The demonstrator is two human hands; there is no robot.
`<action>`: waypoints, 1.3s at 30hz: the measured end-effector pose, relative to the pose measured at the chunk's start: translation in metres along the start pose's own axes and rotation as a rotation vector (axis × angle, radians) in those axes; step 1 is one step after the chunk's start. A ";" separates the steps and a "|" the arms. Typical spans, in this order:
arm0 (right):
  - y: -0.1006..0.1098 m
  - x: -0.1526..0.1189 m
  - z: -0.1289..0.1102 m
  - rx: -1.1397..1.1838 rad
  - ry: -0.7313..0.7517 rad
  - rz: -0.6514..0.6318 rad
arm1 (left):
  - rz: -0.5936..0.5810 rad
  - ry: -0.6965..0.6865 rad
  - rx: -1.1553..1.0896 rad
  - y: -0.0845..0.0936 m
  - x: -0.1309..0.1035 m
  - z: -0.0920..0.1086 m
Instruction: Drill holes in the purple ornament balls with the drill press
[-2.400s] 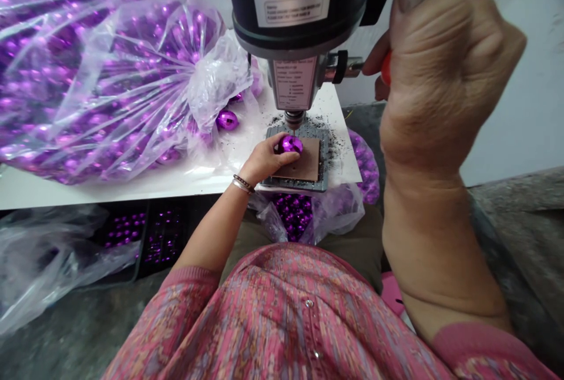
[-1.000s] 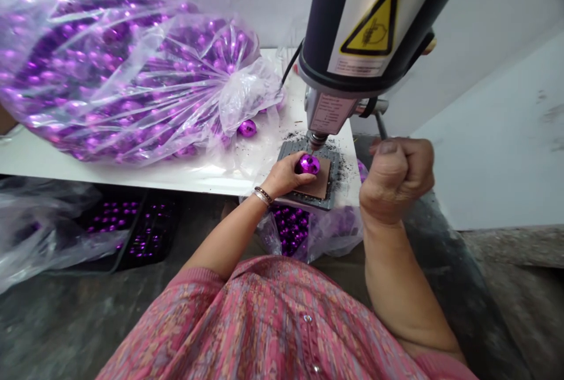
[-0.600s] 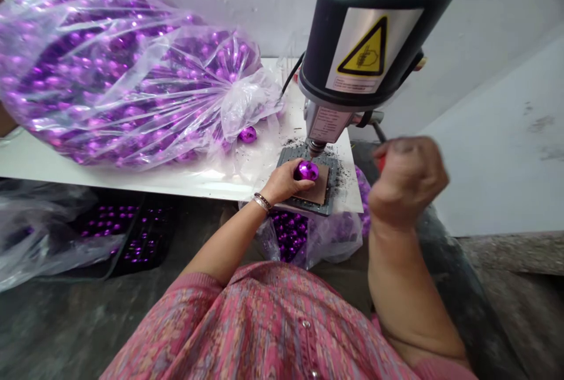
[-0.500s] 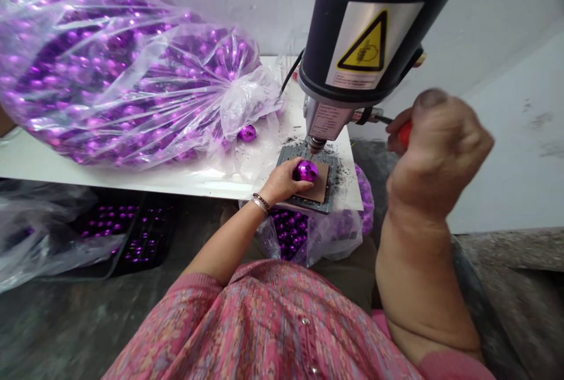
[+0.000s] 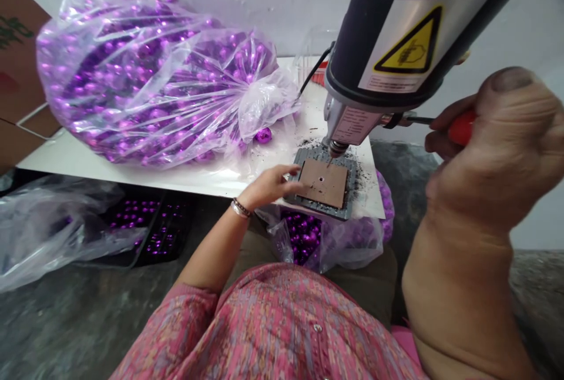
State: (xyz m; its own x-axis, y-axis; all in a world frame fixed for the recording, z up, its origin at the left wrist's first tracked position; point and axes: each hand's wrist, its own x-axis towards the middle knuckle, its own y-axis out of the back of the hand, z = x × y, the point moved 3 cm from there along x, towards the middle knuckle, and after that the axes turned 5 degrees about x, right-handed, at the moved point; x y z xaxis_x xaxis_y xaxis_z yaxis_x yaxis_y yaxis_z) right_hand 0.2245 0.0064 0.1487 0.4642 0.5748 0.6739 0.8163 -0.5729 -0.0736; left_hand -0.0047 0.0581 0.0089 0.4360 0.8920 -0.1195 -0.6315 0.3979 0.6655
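In the head view, the person's left hand [image 5: 268,186] is empty, its thumb and fingers parted in a loose, open curve. Its fingertips reach over the left edge of a brown board [image 5: 330,189]; whether they touch it cannot be told. A small pale spot [image 5: 321,179] shows on the board just to the right of those fingertips. Under the board, and partly under the fingers, lies a grey base plate [image 5: 351,192], with dark shavings [image 5: 363,175] scattered on its far side from the fingers.

The right hand [image 5: 502,145] is closed around a red knob [image 5: 462,127], its fingers curled in and the thumb on top. From these fingers a metal lever [image 5: 418,120] runs leftward to the drill press [image 5: 396,45], which stands between the two hands. Its thin bit [image 5: 329,162] points down over the board, to the right of the left fingertips and apart from them.

Beyond the left fingers and a little to their left, a single purple ball [image 5: 263,135] lies beside the gathered neck of a large clear bag [image 5: 154,86] full of purple balls. Below the left fingers, under the table [image 5: 207,179] edge, another bag [image 5: 304,239] holds more of them.
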 end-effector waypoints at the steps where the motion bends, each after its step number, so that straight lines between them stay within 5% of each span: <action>1: 0.000 0.000 0.000 -0.010 0.007 -0.004 | 0.124 0.076 0.024 0.012 0.012 -0.008; 5: 0.003 -0.002 -0.001 -0.059 0.026 -0.027 | 0.442 0.253 0.361 0.053 0.061 -0.035; 10: 0.005 -0.004 -0.002 -0.093 0.062 -0.057 | 0.354 0.318 0.555 0.066 0.097 -0.051; 15: 0.005 -0.005 -0.002 -0.151 0.087 -0.032 | 0.228 0.266 0.528 0.051 0.093 -0.061; 20: 0.005 -0.008 -0.003 -0.170 0.064 -0.016 | 0.247 0.076 0.356 0.031 0.090 -0.060; 24: 0.005 -0.008 -0.002 -0.204 0.065 -0.052 | 0.310 0.112 -0.166 0.026 0.078 -0.054; 29: 0.004 -0.008 -0.002 -0.139 0.113 -0.043 | 0.055 0.151 -0.779 0.006 0.051 -0.033; 39: 0.004 -0.012 -0.010 -0.188 0.000 -0.073 | -0.018 -0.062 -0.396 -0.026 0.049 -0.011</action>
State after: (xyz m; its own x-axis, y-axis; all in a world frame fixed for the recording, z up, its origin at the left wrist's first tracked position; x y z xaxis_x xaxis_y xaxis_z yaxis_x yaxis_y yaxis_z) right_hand 0.2185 -0.0088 0.1476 0.4063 0.6191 0.6721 0.7690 -0.6289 0.1144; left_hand 0.0262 0.0932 -0.0224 0.4796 0.8742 -0.0758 -0.8165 0.4762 0.3264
